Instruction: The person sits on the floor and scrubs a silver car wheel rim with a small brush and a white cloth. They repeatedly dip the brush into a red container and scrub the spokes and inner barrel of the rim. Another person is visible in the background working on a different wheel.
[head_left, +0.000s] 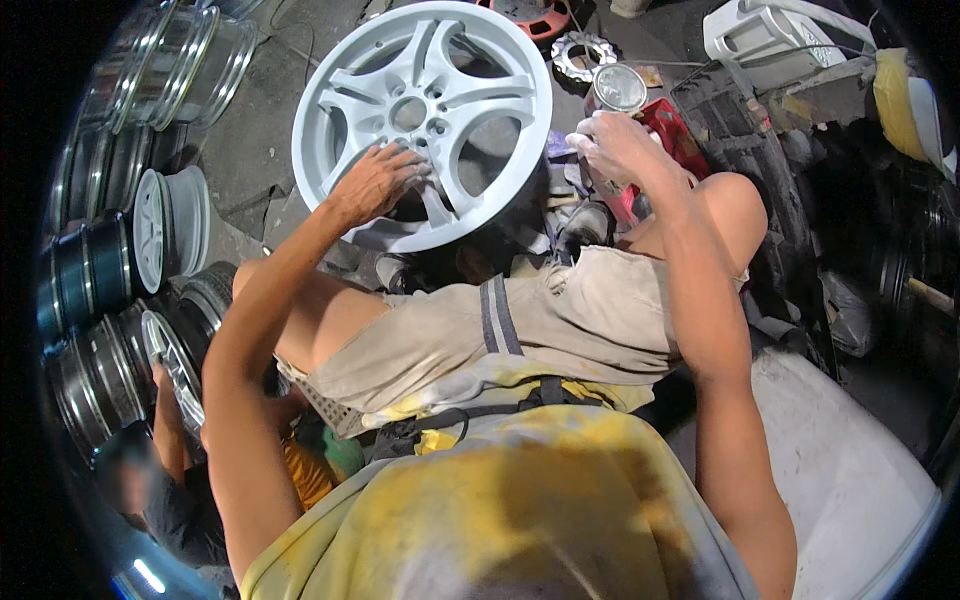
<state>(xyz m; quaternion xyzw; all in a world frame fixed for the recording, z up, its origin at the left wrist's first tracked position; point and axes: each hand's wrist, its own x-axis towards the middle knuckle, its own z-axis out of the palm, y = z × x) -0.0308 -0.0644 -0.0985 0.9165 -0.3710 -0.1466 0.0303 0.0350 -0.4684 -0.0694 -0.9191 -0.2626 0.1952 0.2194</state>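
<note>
A pale grey-white alloy wheel (425,75) with five spokes stands tilted on edge in front of my knees. My left hand (375,180) lies with spread fingers on its lower spokes, steadying it. My right hand (615,140) is raised to the right of the wheel, its fingers closed around a small white wad, perhaps a cloth or pad. Just above that hand stands a round metal tin (617,88) with an open top. I sit with both knees bent, in beige shorts and a yellow-stained shirt.
Stacks of bare metal rims (110,260) line the left side. Another person (165,480) crouches at lower left, a hand on a rim. A black crate (745,130), a white plastic container (770,30) and a small chrome part (583,52) lie at the back right.
</note>
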